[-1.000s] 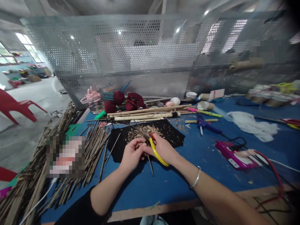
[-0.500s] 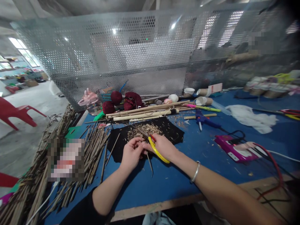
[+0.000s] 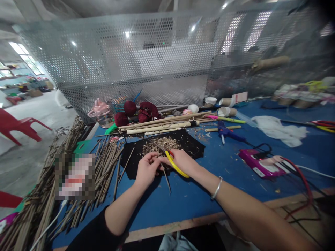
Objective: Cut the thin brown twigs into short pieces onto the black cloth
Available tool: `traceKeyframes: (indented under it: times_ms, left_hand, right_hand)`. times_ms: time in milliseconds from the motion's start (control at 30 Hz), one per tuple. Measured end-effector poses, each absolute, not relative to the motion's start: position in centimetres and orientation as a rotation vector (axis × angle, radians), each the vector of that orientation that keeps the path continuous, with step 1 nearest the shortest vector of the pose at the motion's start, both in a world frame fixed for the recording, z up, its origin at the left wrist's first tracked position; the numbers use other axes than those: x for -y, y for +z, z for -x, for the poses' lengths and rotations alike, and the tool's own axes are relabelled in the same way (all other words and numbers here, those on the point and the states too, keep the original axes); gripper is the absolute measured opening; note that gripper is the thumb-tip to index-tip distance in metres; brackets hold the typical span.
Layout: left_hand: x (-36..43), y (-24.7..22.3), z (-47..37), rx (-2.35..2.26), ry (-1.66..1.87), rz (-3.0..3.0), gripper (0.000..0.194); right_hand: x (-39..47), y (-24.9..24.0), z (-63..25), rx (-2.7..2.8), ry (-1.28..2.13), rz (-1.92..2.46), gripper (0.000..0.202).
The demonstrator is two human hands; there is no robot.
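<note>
My right hand [image 3: 181, 162] is closed around a pair of scissors [image 3: 176, 168] with yellow and red handles, whose blades point up and left over the black cloth [image 3: 130, 153]. My left hand [image 3: 147, 168] is closed on a thin twig [image 3: 166, 180], which slants down toward the table below the fingers. The fingertips of both hands meet, so the exact grip on the twig is partly hidden. Just beyond the hands, a heap of small cut plant bits [image 3: 167, 143] lies on the cloth.
Left of the cloth lie many cut sticks [image 3: 104, 170] and longer bundled stems [image 3: 39, 195]. Behind are bamboo rods [image 3: 162, 126] and dark red yarn balls [image 3: 130, 108]. To the right are a blue glue gun [image 3: 225, 132] and a purple power strip [image 3: 258, 164]. A perforated metal screen [image 3: 157, 62] stands behind.
Both hands stay nearly in place, fingertips together over the cloth. The scissors and twig have shifted only slightly.
</note>
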State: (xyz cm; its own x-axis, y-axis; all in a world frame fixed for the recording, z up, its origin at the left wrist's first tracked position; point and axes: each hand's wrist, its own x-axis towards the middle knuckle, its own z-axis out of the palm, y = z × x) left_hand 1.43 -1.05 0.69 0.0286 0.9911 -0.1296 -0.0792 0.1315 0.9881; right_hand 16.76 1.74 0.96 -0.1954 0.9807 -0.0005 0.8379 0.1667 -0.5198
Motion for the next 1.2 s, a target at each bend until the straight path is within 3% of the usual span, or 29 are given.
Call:
traceKeyframes:
  times_ms: [267,567,1200]
  left_hand:
    - [1.0,0.9,-1.4,-1.192,1.140,-1.051,0.036]
    - [1.1,0.8,-1.5,-1.196,1.134,-1.113,0.032]
    - [0.9,0.7,-1.5,-1.222,1.117,-1.036,0.032]
  right_hand:
    - [-1.5,2.0,-17.2,2.215,0.408,1.823,0.054]
    - [-1.1,1.9,-16.7,2.198,0.501,1.689,0.056]
    - [-1.7,1.7,-16.8,2.207,0.619,1.829,0.055]
